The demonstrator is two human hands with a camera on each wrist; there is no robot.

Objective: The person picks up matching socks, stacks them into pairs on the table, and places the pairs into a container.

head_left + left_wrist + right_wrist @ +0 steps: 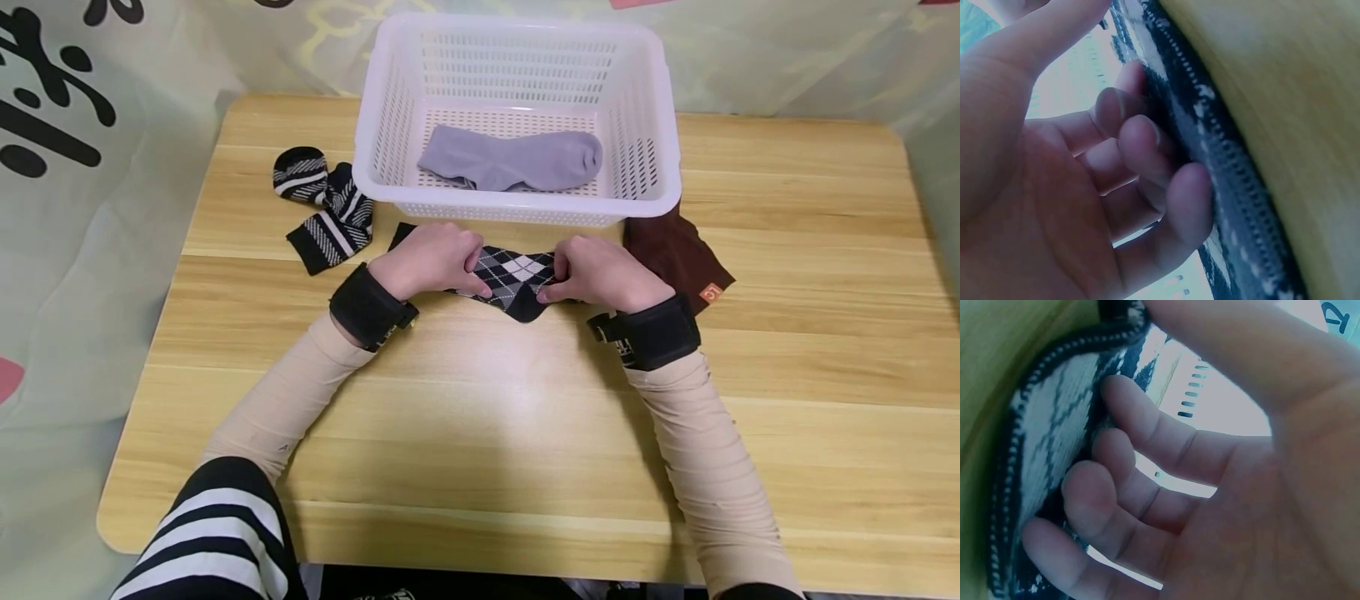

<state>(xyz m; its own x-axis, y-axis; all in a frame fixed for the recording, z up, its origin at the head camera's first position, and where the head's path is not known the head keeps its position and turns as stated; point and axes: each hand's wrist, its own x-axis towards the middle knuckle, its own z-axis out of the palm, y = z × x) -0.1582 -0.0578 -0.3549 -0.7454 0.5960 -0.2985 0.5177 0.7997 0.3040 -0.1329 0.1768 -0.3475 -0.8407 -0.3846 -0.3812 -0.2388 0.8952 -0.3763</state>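
From my head, I look down on a pale wood-grain table (pixel 480 458) with rounded corners, and a light cloth (pixel 97 275) printed with bold black marks surrounds it on the left and far sides. At the far edge stands a white plastic basket (pixel 517 202), rectangular with slotted walls, and a smooth lavender-grey sock (pixel 510 157) lies across its floor. To the left of it a black-and-white striped sock (pixel 347 212) is bent over itself; to the right, a plain dark brown sock (pixel 667 250) shows a small orange patch and runs partly behind my right hand (pixel 600 273). Just on the near side of the basket is the argyle sock (pixel 521 268), knitted in black, grey and white diamonds, its black heel pointing near. It stretches between my two hands: my left hand (pixel 438 260) pinches it on the left, my right hand on the right, both nearly closed

From my left wrist, my curled fingers (pixel 1190 203) press against the ribbed, dark knit, and a dotted pale line of stitches runs along its edge beside the wood

From my right wrist, the fingers bend in against the white-and-black diamonds, touching the cloth, with the thumb reaching to its folded edge
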